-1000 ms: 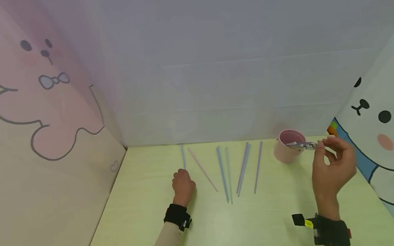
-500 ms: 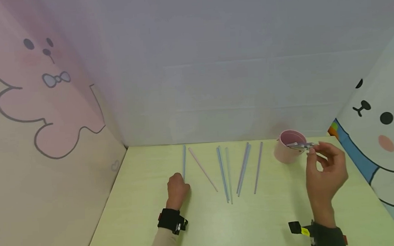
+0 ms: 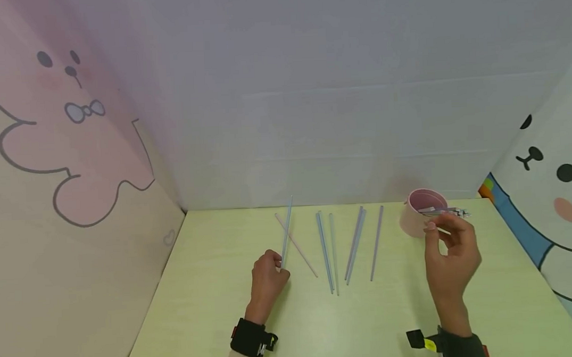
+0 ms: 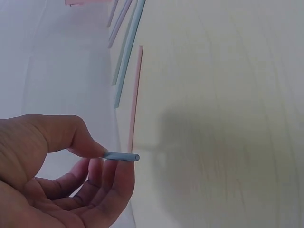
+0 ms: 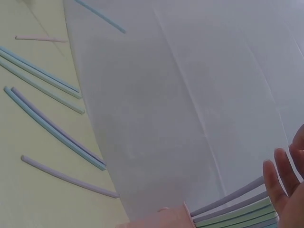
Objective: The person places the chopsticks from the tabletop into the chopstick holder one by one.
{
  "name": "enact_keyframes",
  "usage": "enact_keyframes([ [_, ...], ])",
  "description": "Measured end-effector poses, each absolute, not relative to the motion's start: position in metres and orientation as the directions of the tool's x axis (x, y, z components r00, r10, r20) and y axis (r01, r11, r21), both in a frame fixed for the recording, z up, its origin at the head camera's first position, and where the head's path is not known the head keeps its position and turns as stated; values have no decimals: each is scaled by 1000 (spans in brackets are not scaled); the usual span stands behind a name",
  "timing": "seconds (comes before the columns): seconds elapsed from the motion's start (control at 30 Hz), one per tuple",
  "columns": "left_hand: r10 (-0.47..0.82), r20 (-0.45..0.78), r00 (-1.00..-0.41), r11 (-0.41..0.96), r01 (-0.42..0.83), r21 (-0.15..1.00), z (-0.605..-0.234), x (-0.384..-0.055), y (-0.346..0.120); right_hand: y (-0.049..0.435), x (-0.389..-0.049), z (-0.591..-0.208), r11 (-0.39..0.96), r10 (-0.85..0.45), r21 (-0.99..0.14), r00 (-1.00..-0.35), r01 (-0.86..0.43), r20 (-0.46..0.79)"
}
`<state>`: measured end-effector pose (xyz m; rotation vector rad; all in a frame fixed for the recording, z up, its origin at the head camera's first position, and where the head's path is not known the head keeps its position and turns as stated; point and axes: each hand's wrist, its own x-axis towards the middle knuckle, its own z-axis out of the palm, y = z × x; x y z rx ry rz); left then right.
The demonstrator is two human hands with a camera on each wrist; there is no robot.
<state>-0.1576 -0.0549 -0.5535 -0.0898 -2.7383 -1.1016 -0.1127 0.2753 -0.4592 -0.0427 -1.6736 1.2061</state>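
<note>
blue straw (image 3: 287,229); pink bucket (image 3: 412,225); yellow table (image 3: 200,289); pink cartoon animal (image 3: 103,154) on cream backdrop (image 3: 56,295)

The left hand (image 3: 267,278) is hiding part of the slim pale-blue straw (image 3: 287,231); the right wrist view is cropping the pink round bucket (image 5: 166,218).

Toward the desk's (image 3: 341,336) front edge, a hand could pass between the left hand (image 3: 266,278) and right hand (image 3: 453,259), or down the left edge. Nearer the back edge, loose straws (image 3: 324,253) leave narrow gaps, and the held blue straw (image 3: 287,233) slants over the pink straw (image 3: 301,252). Near the back right corner, the bucket (image 3: 411,224) and its jutting straw bundle (image 3: 460,212) obstruct; a backdrop (image 3: 288,125) bounds the back edge.
</note>
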Motion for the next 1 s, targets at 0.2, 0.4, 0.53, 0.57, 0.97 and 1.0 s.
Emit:
enact_keyframes([
  [0.2,41,234,-971,692,196,694,-553,-154,-39,251,-110,-454,433,484,-697,-505,-572,715],
  [0.4,139,335,-932,654,340,675,-555,-150,-28,238,-114,-461,365,421,-679,-537,-637,731],
  [0.53,207,416,-885,614,449,649,-553,-148,-23,227,-114,-466,320,377,-684,-574,-656,727],
  [0.57,222,426,-877,606,467,644,-552,-148,-22,224,-113,-467,310,367,-687,-584,-657,724],
  [0.97,348,517,-782,564,615,551,-545,-141,-4,190,-108,-470,219,280,-695,-638,-685,717],
  [1.0,355,522,-775,564,623,542,-545,-141,-3,188,-108,-470,213,278,-698,-642,-684,714],
])
